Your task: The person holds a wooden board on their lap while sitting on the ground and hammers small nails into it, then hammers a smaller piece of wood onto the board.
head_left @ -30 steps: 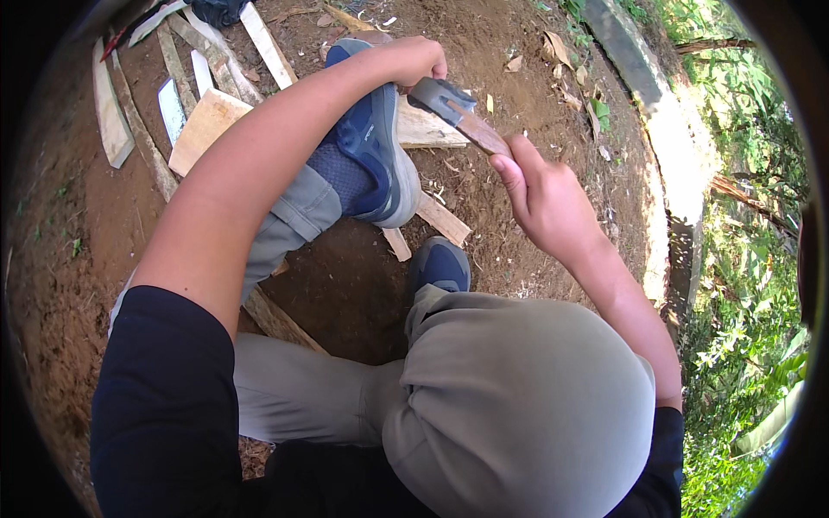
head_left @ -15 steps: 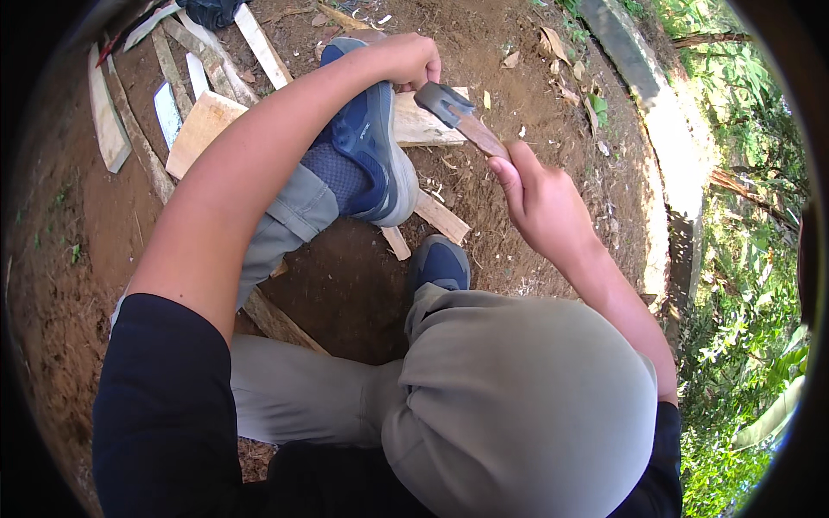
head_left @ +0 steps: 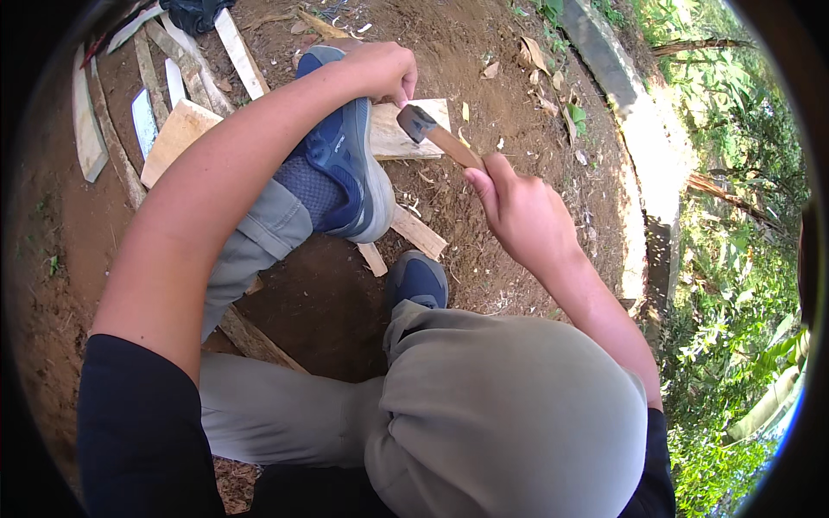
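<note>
Right hand (head_left: 528,214) was closed firmly round the handle of a hammer with a brown wooden shaft and dark metal head (head_left: 451,147); its head showed over a pale, flat wooden board (head_left: 430,116), contact unclear. Left hand (head_left: 382,71) was curled, thumb and fingertips drawn together above the same board; could not tell whether they pinched anything. A blue shoe with a grey sole (head_left: 338,160) hid part of the board, which lay near ground level. Brown bare soil (head_left: 509,121) lay around.
</note>
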A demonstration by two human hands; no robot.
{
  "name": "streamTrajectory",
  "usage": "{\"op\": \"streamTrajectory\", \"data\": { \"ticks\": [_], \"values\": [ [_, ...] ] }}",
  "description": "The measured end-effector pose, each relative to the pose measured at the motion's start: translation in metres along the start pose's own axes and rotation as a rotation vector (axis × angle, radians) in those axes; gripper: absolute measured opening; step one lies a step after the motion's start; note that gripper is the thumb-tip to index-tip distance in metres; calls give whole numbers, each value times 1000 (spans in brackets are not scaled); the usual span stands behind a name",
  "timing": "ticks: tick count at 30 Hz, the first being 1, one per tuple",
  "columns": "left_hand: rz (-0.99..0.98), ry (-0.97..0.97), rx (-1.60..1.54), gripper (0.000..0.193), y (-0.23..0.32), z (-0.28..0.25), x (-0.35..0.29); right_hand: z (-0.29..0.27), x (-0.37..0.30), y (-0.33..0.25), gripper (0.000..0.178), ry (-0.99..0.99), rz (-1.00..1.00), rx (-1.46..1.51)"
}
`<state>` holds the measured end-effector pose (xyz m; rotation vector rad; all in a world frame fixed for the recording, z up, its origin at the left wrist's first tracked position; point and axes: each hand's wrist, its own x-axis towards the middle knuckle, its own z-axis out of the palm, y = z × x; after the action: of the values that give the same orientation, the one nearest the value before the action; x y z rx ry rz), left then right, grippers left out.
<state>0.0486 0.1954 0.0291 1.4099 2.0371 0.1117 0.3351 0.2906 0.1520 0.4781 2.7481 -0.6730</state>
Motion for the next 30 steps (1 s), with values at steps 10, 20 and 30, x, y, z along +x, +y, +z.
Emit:
{"op": "streamTrajectory", "data": {
  "ticks": [10, 20, 30],
  "values": [
    [19, 26, -4, 21, 8, -3, -12, -6, -14, -7, 37, 78, -104, 117],
    [19, 51, -1, 20, 11, -2, -13, 11, -13, -5, 34, 33, -75, 26],
    [34, 46, 9, 21, 13, -5, -14, 17, -14, -4, 32, -112, 59, -34]
  ]
}}
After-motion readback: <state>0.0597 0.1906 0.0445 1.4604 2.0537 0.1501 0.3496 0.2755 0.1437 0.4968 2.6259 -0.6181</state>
